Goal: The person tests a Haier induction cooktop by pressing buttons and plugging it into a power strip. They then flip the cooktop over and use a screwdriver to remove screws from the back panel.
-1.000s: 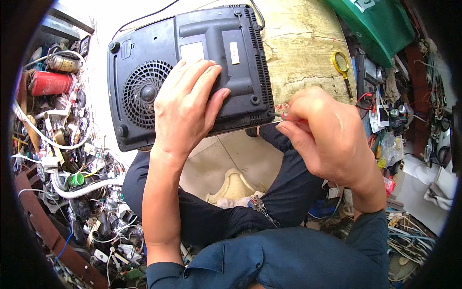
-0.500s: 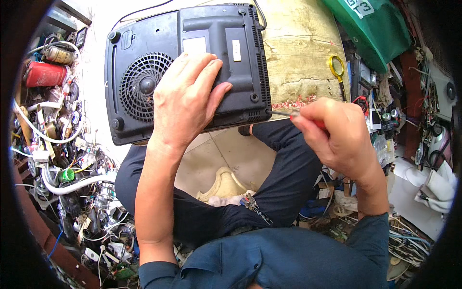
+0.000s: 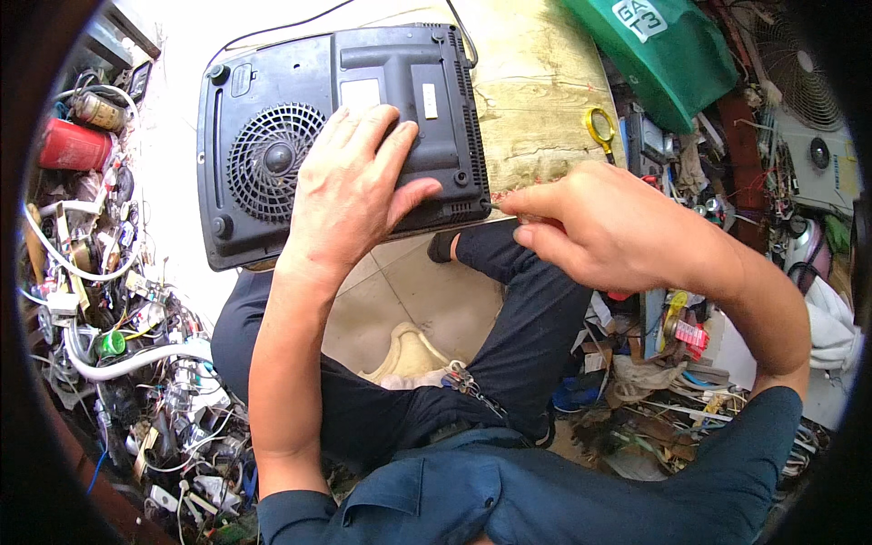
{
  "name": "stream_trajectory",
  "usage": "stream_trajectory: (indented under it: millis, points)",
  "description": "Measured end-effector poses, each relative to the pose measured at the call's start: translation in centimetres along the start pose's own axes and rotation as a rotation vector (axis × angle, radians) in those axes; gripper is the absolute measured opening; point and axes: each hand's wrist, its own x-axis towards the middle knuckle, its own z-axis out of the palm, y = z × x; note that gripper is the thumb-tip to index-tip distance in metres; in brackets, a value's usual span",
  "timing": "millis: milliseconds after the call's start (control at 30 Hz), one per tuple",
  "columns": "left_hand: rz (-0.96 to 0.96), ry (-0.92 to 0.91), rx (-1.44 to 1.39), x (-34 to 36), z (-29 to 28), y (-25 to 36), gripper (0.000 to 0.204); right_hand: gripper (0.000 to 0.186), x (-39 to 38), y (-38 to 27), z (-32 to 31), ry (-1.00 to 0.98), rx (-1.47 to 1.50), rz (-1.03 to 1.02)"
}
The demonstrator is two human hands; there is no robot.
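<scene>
A black induction cooker [image 3: 381, 82] lies upside down on the wooden tabletop, with its round fan grille [image 3: 263, 163] and rubber feet facing up. My left hand [image 3: 345, 191] rests flat on its underside beside the grille, fingers spread and thumb apart. At the cooker's near right corner, my right hand [image 3: 595, 222] is closed around a screwdriver [image 3: 495, 207]. Only a bit of the dark shaft shows; my fingers hide the handle. The tip meets the edge of the corner, but its exact contact is too small to make out.
A yellow-rimmed magnifying glass [image 3: 599, 125] lies on the wooden tabletop [image 3: 536, 86] near reddish crumbs. A green plastic container [image 3: 654, 68] stands at the far right. Heaps of cables and parts [image 3: 173, 391] crowd both sides. A black cord [image 3: 272, 29] runs behind the cooker.
My right forearm has swung outward and its wrist has turned, bringing the fingers closer to the cooker's corner and covering the screwdriver's red handle. The view has shifted slightly; my left hand stays on the cooker.
</scene>
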Motion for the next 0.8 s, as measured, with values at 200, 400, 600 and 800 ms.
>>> stream_trajectory:
  millis: [200,400,600,800]
  points:
    - [0.023,-0.028,-0.021,-0.9,-0.1,-0.2,0.069,0.039,2.5,-0.5,-1.4,-0.238,0.016,0.197]
    - [0.043,-0.076,-0.004,-0.9,0.3,-0.1,0.071,0.034,3.1,-1.6,0.3,-0.198,-0.136,0.329]
    - [0.024,-0.090,0.015,-1.1,0.8,-0.4,0.071,0.029,5.7,-2.7,-0.7,-0.222,-0.278,0.406]
    - [-0.002,-0.076,-0.026,-1.3,0.6,-0.1,0.069,0.027,6.1,-3.5,-1.0,-0.226,-0.304,0.419]
